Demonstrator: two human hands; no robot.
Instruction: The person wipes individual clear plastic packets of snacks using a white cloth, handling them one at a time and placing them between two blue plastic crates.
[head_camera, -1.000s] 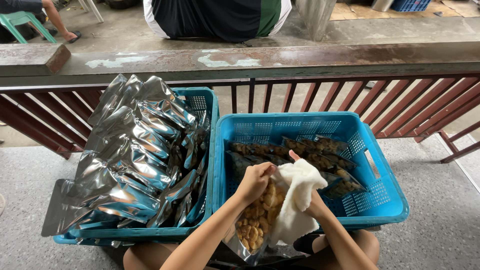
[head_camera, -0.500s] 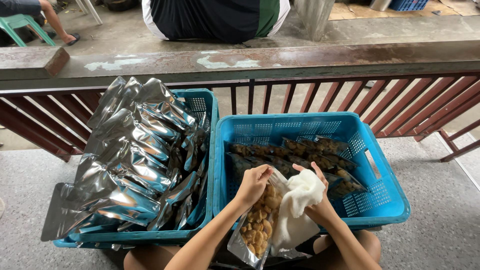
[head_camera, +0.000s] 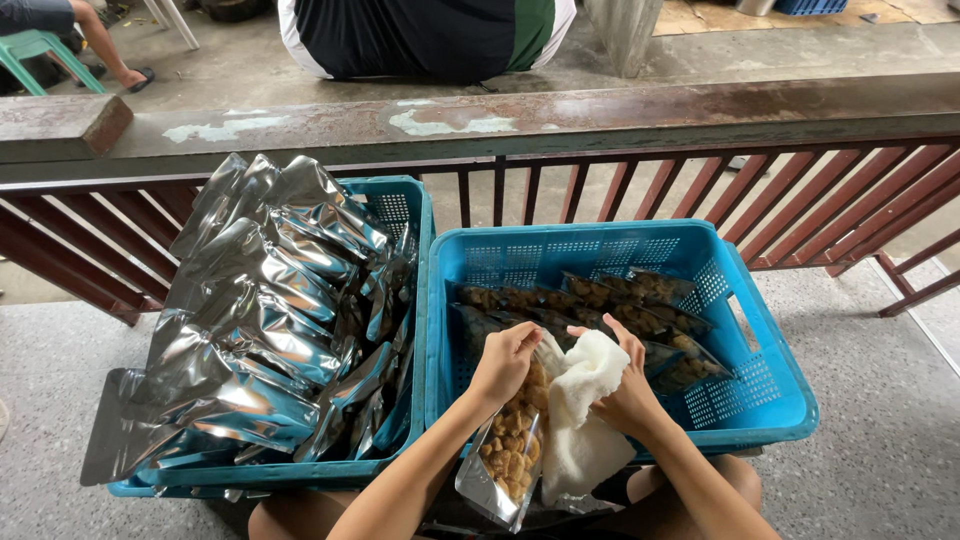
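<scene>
Snack pouch (head_camera: 505, 455), clear front with a silver back and full of golden-brown fried pieces, sits upright over my lap at the near edge of the right blue crate (head_camera: 770, 400). My left hand (head_camera: 505, 362) grips its top edge, fingers (head_camera: 520, 345) curled and pinching the mouth of the pouch. My right hand (head_camera: 625, 385) holds a white cloth (head_camera: 580, 420) against the pouch's right side, fingers pressed together on the cloth with the thumb tucked behind; the cloth hangs down past the crate rim. Right crate holds more filled pouches (head_camera: 600, 305) lying flat in rows, just beyond my hands. Left blue crate (head_camera: 415, 300) touches the right one and is heaped with empty silver foil bags (head_camera: 270, 300), spilling over its left edge. Red-brown wooden railing (head_camera: 620, 190) runs behind both crates, grey concrete floor (head_camera: 880, 450) below. Beyond the railing a person in a dark shirt (head_camera: 420, 35) sits; a green stool (head_camera: 40, 50) stands at far left.
</scene>
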